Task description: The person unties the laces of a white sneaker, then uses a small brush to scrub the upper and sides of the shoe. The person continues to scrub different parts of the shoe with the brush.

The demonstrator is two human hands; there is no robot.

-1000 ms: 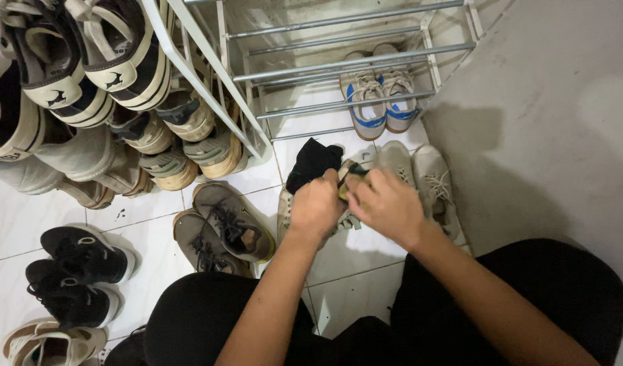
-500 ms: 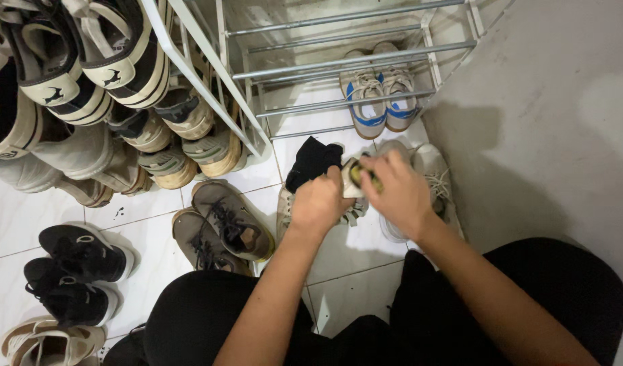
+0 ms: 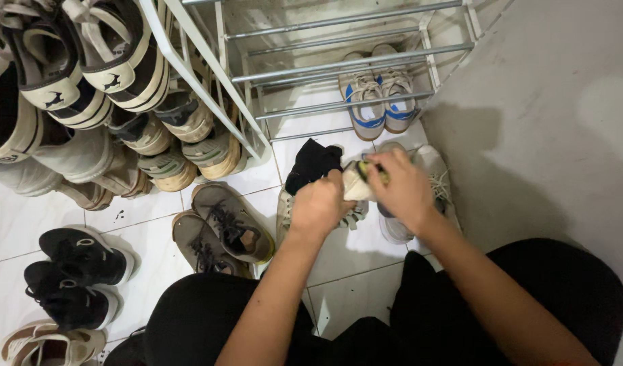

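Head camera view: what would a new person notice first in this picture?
First, the two hands at the centre: the left hand grips a pale shoe, with a black cloth hanging beside it, while the right hand presses on the shoe. Behind them stands a metal shoe rack holding white sneakers with blue stripes; more shoes crowd the left.

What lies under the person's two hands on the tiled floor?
Under the left hand and right hand lie pale sneakers on the tiled floor, beside a black cloth. The hands cover the shoes' middles.
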